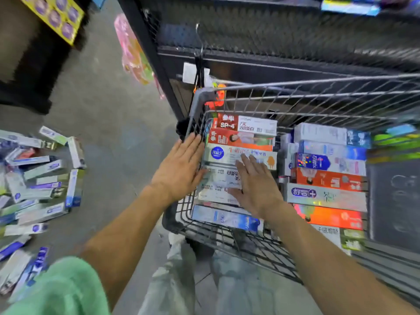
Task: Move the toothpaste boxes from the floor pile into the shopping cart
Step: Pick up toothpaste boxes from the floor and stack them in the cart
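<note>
A: Pressing flat, both your hands lie open on the boxes stacked in the shopping cart point(318, 103), center frame: left hand point(181, 162), right hand point(254, 183).

B: Floor pile point(38, 178) sits at left edge, its boxes lying every which way; your left hand is nearer.

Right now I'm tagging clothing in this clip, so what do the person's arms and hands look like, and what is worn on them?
Both forearms are bare down to the wrists. The left hand and the right hand wear no gloves, and no rings, watch or bracelet can be seen. A fuzzy green sleeve covers the left upper arm near the shoulder. No sleeve shows on the right arm within the picture.
</note>
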A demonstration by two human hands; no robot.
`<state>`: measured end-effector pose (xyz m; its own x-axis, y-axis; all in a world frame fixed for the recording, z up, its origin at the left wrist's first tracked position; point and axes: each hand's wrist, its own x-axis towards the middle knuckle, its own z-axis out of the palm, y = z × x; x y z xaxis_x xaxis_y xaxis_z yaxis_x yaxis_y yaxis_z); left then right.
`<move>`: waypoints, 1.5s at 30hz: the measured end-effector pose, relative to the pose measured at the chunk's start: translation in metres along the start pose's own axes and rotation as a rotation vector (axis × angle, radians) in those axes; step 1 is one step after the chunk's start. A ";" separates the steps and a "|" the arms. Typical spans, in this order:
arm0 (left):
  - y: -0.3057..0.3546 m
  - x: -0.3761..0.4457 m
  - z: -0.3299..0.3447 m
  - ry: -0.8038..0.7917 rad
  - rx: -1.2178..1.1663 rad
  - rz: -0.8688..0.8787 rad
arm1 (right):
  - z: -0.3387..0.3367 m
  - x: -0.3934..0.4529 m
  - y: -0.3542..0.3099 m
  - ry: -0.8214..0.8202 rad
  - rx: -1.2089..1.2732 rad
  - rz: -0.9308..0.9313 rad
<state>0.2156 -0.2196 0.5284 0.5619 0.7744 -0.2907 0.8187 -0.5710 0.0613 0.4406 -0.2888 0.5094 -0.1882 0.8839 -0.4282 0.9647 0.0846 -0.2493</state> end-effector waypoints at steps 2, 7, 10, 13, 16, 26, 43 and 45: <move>0.000 -0.013 -0.012 -0.025 0.018 -0.013 | -0.033 -0.005 -0.008 0.022 -0.036 0.001; -0.015 -0.055 -0.068 0.002 -0.014 -0.133 | -0.122 -0.021 -0.039 0.156 -0.033 -0.046; -0.040 -0.091 -0.101 0.065 -0.029 -0.271 | -0.169 -0.021 -0.071 0.199 -0.139 -0.124; -0.076 -0.139 -0.126 0.146 -0.056 -0.423 | -0.206 -0.014 -0.120 0.220 -0.225 -0.219; -0.120 -0.199 -0.142 0.259 -0.091 -0.597 | -0.227 0.001 -0.186 0.282 -0.275 -0.307; -0.251 -0.467 -0.112 0.454 -0.198 -1.090 | -0.193 0.010 -0.498 0.164 -0.405 -0.745; -0.311 -0.715 -0.007 0.371 -0.320 -1.625 | -0.072 0.018 -0.799 -0.084 -0.565 -1.154; -0.320 -0.723 0.007 0.345 -0.367 -1.669 | -0.054 0.033 -0.824 -0.132 -0.583 -1.191</move>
<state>-0.4535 -0.5987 0.7125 -0.8841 0.4627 -0.0650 0.4507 0.8812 0.1426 -0.3501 -0.3049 0.7477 -0.9507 0.0849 -0.2983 0.1307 0.9819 -0.1368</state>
